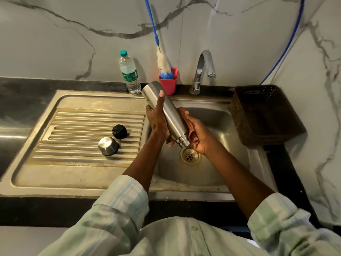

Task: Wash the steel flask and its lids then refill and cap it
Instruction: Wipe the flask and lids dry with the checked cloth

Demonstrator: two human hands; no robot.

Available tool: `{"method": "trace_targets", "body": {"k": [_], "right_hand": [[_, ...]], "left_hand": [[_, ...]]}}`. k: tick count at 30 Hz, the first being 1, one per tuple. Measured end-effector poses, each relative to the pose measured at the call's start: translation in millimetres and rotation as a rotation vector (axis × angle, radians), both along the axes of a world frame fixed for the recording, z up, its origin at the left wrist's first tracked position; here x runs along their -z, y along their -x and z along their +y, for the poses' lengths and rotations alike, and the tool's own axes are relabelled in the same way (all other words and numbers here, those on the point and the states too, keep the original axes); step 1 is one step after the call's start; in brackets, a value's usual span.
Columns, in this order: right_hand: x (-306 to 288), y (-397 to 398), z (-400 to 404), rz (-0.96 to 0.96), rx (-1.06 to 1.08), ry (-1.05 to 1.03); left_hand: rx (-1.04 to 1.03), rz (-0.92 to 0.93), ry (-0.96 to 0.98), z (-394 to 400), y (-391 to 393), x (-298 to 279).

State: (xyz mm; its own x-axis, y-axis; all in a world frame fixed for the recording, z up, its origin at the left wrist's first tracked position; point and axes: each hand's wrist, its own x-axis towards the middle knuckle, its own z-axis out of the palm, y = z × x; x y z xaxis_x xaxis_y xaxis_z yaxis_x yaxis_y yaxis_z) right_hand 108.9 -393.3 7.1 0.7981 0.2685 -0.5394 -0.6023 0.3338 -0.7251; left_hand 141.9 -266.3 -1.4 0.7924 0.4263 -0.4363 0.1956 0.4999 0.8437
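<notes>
The steel flask (167, 109) is tilted over the sink basin (217, 163), its open threaded mouth pointing down toward the drain (190, 156). My left hand (156, 119) grips the flask's body, thumb along its side. My right hand (198, 133) holds a reddish-brown cloth (186, 117) against the flask near its mouth. The black inner lid (119, 132) and the steel outer cap (108, 145) lie apart on the ribbed drainboard (73, 130), left of the basin.
A plastic water bottle (129, 74) with a green cap stands behind the drainboard. Beside it, a red cup (168, 84) holds a bottle brush (162, 61). The tap (202, 71) is behind the basin; no water shows. A dark basket (262, 115) stands at the right.
</notes>
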Motion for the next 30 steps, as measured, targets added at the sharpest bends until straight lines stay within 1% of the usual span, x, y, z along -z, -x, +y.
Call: {"method": "trace_targets", "body": {"k": [1,2,3,4,5,6,7,8,9,10,11,12,13,14,15,16,17,18,19,20,21,22,23,24,25,26,27,28,29,30], "right_hand": [[0.1,2.7,3.2,-0.075,0.028,0.088],[0.5,8.1,8.5,-0.187,0.101,0.291],[6.4,13.2,14.1,-0.359,0.17,0.52],[14.7,18.9,18.8,-0.57,0.188,0.75],[31.0,23.3,21.6,-0.752,0.139,0.97],[42.0,27.4,23.5,-0.846,0.085,1.128],[48.1,28.0,22.0,-0.808,0.085,1.156],[43.1,26.4,18.4,-0.676,0.112,1.053],[33.3,22.5,14.4,-0.468,0.147,0.814],[23.1,18.4,9.0,-0.225,0.139,0.448],[18.0,14.4,1.2,-0.037,0.096,0.076],[10.7,13.6,-5.9,0.091,0.094,-0.151],[5.9,12.7,-10.0,0.126,0.108,-0.241],[-1.0,14.5,-9.2,0.088,0.115,-0.24],[-2.1,15.5,-2.9,0.002,0.139,-0.12],[-6.1,18.8,5.1,-0.11,0.172,0.061],[-5.1,19.7,13.1,-0.268,0.231,0.337],[-0.3,19.2,20.1,-0.478,0.257,0.592],[9.4,18.9,25.3,-0.683,0.226,0.8],[20.9,17.3,26.3,-0.764,0.189,0.94],[27.1,14.7,23.4,-0.742,0.202,0.94],[22.9,13.1,20.1,-0.602,0.222,0.797],[19.9,11.0,16.5,-0.392,0.24,0.525],[18.5,9.7,9.3,-0.156,0.181,0.166],[17.7,9.5,2.3,0.028,0.124,-0.099],[14.5,10.3,-2.6,0.119,0.099,-0.229],[15.2,9.2,-5.4,0.124,0.098,-0.258],[12.6,11.7,-3.0,0.083,0.108,-0.226],[12.0,14.7,2.2,-0.01,0.133,-0.109],[10.3,16.6,9.5,-0.125,0.204,0.094]], "left_hand": [[-0.001,-0.008,0.012,0.8,-4.1,-0.1],[-0.016,-0.016,0.047,-0.2,-3.0,-2.6],[-0.047,-0.018,0.112,-1.8,-6.5,-1.7],[-0.096,-0.005,0.151,-3.9,-7.8,-2.8],[-0.124,0.01,0.161,-6.7,-8.7,0.5],[-0.153,0.014,0.173,-8.3,-10.9,0.7],[-0.149,0.006,0.16,-8.4,-12.6,3.6],[-0.122,0.006,0.136,-8.5,-13.4,6.2],[-0.067,0.006,0.109,-7.9,-14.4,8.2],[-0.009,-0.005,0.096,-7.4,-14.6,9.2],[0.03,-0.012,0.103,-6.2,-14.9,10.0],[0.047,-0.033,0.123,-5.1,-14.5,9.2],[0.048,-0.05,0.134,-4.1,-15.4,8.8],[0.033,-0.064,0.138,-3.1,-16.4,8.4],[-0.001,-0.079,0.147,-2.5,-16.9,6.7],[-0.043,-0.088,0.167,-2.0,-18.2,5.2],[-0.101,-0.086,0.2,-1.6,-20.6,4.4],[-0.159,-0.068,0.234,-1.7,-22.5,3.3],[-0.203,-0.044,0.256,-3.3,-21.8,-0.5],[-0.229,-0.033,0.245,-5.3,-20.6,-2.4],[-0.22,-0.036,0.207,-6.8,-20.4,-2.2],[-0.177,-0.059,0.158,-7.2,-20.8,0.8],[-0.105,-0.092,0.114,-5.7,-20.3,3.7],[-0.021,-0.128,0.091,-3.7,-19.0,5.5],[0.057,-0.157,0.095,-2.1,-17.1,4.7],[0.121,-0.162,0.106,-0.1,-14.7,3.6],[0.155,-0.161,0.122,1.1,-15.4,6.8],[0.132,-0.152,0.13,1.3,-15.6,9.2],[0.081,-0.138,0.136,1.5,-15.4,9.5],[0.013,-0.141,0.158,1.2,-14.5,6.7]]}}
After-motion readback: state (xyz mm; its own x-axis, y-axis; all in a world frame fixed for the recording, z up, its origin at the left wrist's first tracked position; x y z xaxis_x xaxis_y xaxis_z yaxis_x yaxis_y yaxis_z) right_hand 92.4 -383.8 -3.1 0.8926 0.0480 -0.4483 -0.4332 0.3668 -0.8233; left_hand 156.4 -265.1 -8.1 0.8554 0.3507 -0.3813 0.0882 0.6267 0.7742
